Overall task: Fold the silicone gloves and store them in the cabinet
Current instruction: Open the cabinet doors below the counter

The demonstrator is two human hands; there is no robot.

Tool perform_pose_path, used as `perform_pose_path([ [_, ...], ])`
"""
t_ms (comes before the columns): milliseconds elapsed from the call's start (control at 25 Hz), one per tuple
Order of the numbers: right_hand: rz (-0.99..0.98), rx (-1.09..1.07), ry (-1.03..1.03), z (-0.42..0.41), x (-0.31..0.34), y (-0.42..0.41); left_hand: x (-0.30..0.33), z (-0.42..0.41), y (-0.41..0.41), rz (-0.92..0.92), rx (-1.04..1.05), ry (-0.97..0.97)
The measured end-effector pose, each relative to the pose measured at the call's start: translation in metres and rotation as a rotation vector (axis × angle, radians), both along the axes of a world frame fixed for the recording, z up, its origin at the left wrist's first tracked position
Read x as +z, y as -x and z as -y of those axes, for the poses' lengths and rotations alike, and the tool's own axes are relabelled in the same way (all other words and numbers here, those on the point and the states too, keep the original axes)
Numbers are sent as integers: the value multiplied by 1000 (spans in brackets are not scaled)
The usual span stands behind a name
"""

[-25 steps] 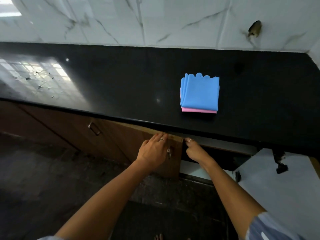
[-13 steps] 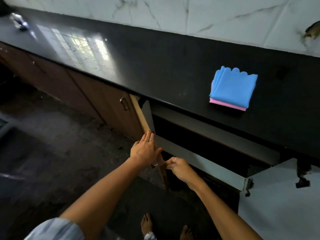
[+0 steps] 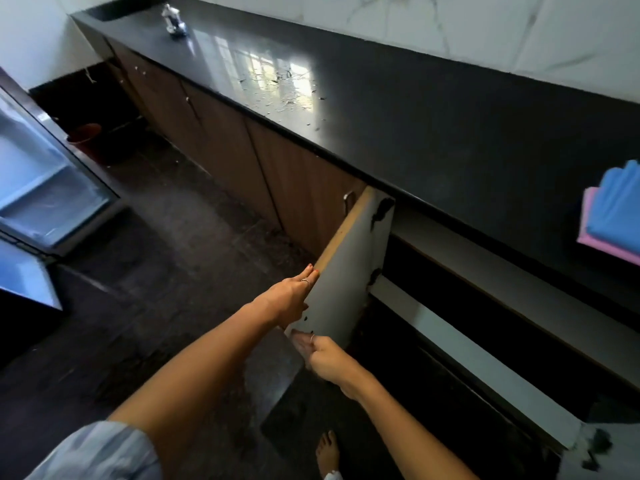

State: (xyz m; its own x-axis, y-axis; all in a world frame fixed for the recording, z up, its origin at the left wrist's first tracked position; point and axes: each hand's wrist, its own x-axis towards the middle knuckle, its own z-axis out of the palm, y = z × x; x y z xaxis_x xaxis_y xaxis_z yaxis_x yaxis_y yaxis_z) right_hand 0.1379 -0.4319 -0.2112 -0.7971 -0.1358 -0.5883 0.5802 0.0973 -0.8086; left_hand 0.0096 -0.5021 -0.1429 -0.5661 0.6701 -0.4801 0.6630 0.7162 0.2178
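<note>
Left hand (image 3: pixel 289 299) & right hand (image 3: pixel 323 355) both clamped on edge of open white-faced wooden cabinet door (image 3: pixel 349 271). Folded blue & pink silicone gloves (image 3: pixel 614 216) lie on black glossy surface (image 3: pixel 450 133), well apart from hands.

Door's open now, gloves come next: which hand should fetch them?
Right, probably. The folded gloves lie on the counter far to the right; the right hand is nearer that side, while the left hand steadies the cabinet door.
</note>
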Motion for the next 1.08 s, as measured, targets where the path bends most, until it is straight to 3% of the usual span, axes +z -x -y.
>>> perform_pose_path([
  [320, -67, 92, -21, 51, 3, 79, -1, 43, 73, -11, -82, -26],
  [680, 10, 43, -148, 29, 18, 79, 7, 29, 78, 74, -153, 6],
  [880, 13, -189, -205, -36, 45, 56, 26, -14, 84, -43, -182, -12],
  [1080, -39, -602, -303, -164, 87, -10, 55, -120, 63, -79, -280, -238],
])
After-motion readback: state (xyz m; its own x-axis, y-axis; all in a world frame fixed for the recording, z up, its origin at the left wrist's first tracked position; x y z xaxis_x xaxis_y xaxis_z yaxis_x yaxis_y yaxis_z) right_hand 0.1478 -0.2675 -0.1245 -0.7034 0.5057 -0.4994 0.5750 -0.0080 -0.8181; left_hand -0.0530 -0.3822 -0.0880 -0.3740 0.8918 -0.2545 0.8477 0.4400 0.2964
